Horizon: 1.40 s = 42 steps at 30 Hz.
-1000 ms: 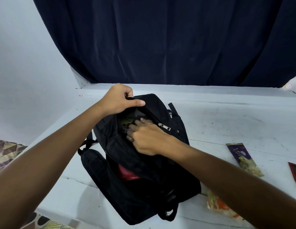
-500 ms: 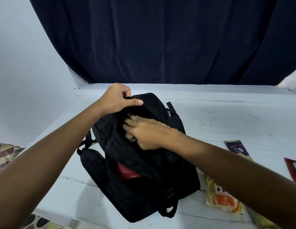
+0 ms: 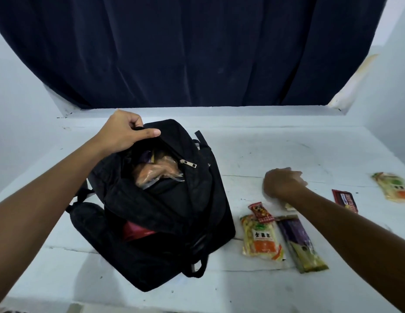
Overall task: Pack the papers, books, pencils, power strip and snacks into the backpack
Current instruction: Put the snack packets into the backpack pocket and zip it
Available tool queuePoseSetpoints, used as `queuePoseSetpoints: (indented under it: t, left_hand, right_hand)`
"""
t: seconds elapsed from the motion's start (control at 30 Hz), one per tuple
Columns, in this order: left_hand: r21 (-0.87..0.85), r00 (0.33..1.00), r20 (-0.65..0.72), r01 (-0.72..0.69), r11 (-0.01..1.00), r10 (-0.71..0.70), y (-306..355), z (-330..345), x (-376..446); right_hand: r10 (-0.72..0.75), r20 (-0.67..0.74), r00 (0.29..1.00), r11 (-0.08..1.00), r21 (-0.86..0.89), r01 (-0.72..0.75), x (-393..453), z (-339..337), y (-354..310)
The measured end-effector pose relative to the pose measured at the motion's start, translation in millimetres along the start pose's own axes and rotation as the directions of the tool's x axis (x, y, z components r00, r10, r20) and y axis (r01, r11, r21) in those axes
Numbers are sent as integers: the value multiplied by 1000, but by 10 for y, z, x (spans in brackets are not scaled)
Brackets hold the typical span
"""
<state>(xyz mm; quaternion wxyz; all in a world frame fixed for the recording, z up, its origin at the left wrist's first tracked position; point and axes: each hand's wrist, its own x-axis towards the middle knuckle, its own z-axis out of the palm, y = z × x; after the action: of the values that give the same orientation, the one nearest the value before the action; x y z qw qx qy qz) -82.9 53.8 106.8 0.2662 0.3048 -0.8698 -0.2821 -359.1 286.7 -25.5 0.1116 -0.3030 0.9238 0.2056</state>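
Left hand [image 3: 126, 133] grips backpack [image 3: 165, 213] rim; blurred right hand [image 3: 281, 182] hovers over snacks [image 3: 262, 239].

Pocket mouth [image 3: 156, 163] perhaps half snack-filled [image 3: 155, 173].

Dim, bluish light; right hand [image 3: 284, 182] motion-blurred; wide-angle bending at edges.

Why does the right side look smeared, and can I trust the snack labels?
Head view: the right hand is motion-blurred, fingers unreadable; the left hand on the backpack is sharp. The orange snack packet label is crisp; the far-right packet is soft, stretched by wide-angle distortion.
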Motion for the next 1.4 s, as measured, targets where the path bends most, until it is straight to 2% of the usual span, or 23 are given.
queuePoseSetpoints:
  t: [0.03,0.1,0.3,0.37,0.43,0.5,0.57,0.6,0.67,0.73,0.8,0.87,0.93,1.0,1.07,1.17,1.27,1.4]
  left_hand:
    - [1,1000,-4,2,1000,-2,0,7,-6]
    - [1,1000,-11,7,1000,-7,2,17,-19]
    - [15,999,-15,32,999,-32,15,10,-65]
    - [24,999,-17,40,999,-40,14,5,-71]
    - [33,999,-20,45,998,-44,6,2,-72]
    - [26,999,-17,44,999,-43,-7,5,-65]
    - [15,999,-14,44,999,-43,-17,8,-57]
    - [12,999,-12,44,999,-44,-19,11,-50]
    - [4,999,-7,43,999,-43,-15,13,-36]
    - [-2,999,-3,44,999,-44,-7,0,-14]
    - [6,999,0,44,999,-44,1,-35,14]
    - [29,999,-1,34,999,-34,11,-76,44]
    - [47,1000,-5,16,999,-16,25,-116,74]
    - [48,1000,-3,0,999,0,35,-139,98]
    - [51,1000,-4,-12,999,12,32,-156,114]
    - [50,1000,9,-16,999,16,22,-157,123]
    - [37,1000,-1,3,999,-3,29,-177,138]
    - [35,1000,-9,-12,999,12,55,-188,141]
  right_hand:
    - [10,21,1000,998,56,-11,59,103,49]
    - [-64,-31,997,990,122,67,142,236,117]
    - [-147,-253,956,986,44,163,-55,151,12]
    - [-173,-310,935,962,150,227,-60,58,9]
    - [-190,-375,907,895,314,317,-69,-82,-4]
    - [-162,-418,894,726,563,395,-141,-291,-56]
    - [-209,-458,864,427,752,502,-296,-536,-161]
    - [-282,-492,824,300,770,563,-422,-667,-222]
    - [-458,-578,676,110,717,688,-742,-906,-383]
    - [-564,-649,511,10,613,790,-1038,-1036,-603]
    - [-602,-706,372,48,433,900,-1232,-1062,-890]
    - [-630,-737,245,206,146,968,-1319,-1032,-1212]
    - [-626,-770,124,328,-115,938,-1314,-1025,-1498]
    - [-608,-794,33,363,-241,900,-1194,-1018,-1710]
    - [-605,-795,40,454,-303,838,-1066,-1012,-1843]
    - [-589,-794,151,611,-315,727,-1003,-918,-1958]
    - [-577,-789,208,659,-300,690,-1112,-732,-1982]
    - [-569,-729,380,726,-229,648,-1127,-689,-1992]
